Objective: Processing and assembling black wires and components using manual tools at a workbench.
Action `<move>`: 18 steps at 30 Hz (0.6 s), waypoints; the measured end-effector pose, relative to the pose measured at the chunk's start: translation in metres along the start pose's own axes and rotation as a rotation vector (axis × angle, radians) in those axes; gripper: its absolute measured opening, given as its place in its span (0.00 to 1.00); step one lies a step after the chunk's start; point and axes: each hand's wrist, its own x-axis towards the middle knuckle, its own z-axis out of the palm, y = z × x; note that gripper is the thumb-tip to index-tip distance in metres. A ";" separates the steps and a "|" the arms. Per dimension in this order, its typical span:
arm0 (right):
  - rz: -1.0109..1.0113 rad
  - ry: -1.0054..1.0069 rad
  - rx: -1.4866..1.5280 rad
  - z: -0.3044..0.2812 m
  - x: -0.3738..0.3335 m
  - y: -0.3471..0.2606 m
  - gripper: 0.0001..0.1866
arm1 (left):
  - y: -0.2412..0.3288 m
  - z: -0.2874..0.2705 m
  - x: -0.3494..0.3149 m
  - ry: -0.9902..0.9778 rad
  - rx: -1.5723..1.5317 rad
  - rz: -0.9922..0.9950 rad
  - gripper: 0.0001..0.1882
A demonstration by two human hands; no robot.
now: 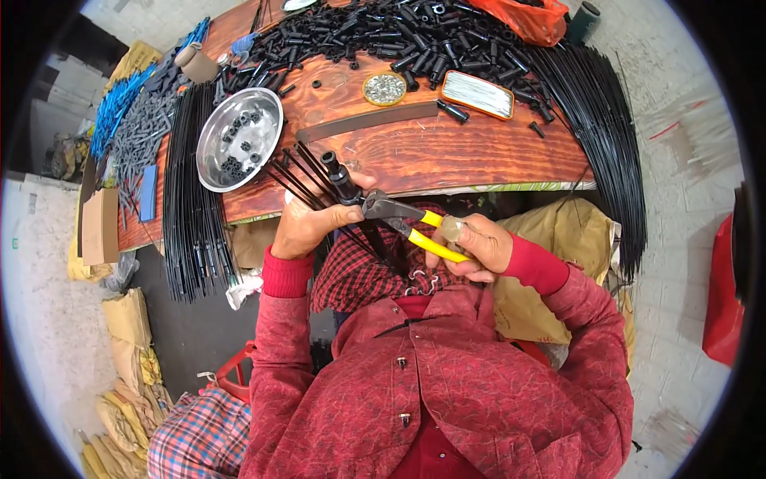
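1. Pliers (388,208), dark metal with yellow grips, their nose touching or just right of the lower end of a glossy black stepped tube (343,182).
2. That tube is held up by the near edge of the reddish wooden bench (479,160), its long axis tilting upward and slightly left.
3. The left hand (309,223), nearer it, grips its base and thin black rods (315,170).
4. The right hand's (483,246) fingers wrap the pliers' slightly parted handles.
5. Printing on the brown paper sack (550,247) is illegible.

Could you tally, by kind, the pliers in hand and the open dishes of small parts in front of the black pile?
Yellow-handled pliers: 1
Round metal bowl: 1
Small round yellow-rimmed dish: 1
Rectangular orange-rimmed tray: 1
Total: 4
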 end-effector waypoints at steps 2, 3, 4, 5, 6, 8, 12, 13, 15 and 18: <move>-0.052 0.031 0.012 -0.001 0.001 -0.002 0.38 | 0.001 0.001 0.001 0.041 0.000 -0.001 0.25; 0.047 0.056 0.070 -0.002 0.001 -0.003 0.30 | 0.003 0.000 0.001 0.034 0.022 -0.006 0.25; 0.044 0.042 0.069 -0.002 0.002 -0.003 0.30 | 0.002 0.000 0.001 0.022 0.029 -0.013 0.25; 0.020 0.093 0.021 -0.003 0.003 -0.004 0.27 | 0.002 0.001 0.001 0.060 -0.041 -0.036 0.25; 0.014 0.129 -0.025 -0.003 0.003 -0.003 0.24 | 0.001 0.002 -0.001 0.092 -0.112 -0.064 0.26; 0.022 0.145 -0.013 -0.006 0.003 -0.005 0.22 | 0.000 0.001 -0.003 0.112 -0.115 -0.078 0.27; -0.040 0.183 -0.195 -0.011 0.004 -0.008 0.23 | -0.003 -0.002 -0.005 0.153 -0.090 -0.073 0.29; -0.114 0.187 -0.286 -0.011 0.004 -0.009 0.22 | -0.004 -0.003 -0.006 0.149 -0.090 -0.078 0.29; -0.150 0.212 -0.395 -0.010 0.006 -0.010 0.20 | -0.006 -0.005 -0.007 0.117 -0.103 -0.015 0.27; -0.266 0.280 -0.415 -0.006 0.012 -0.011 0.15 | -0.009 -0.006 -0.010 0.130 -0.077 -0.012 0.26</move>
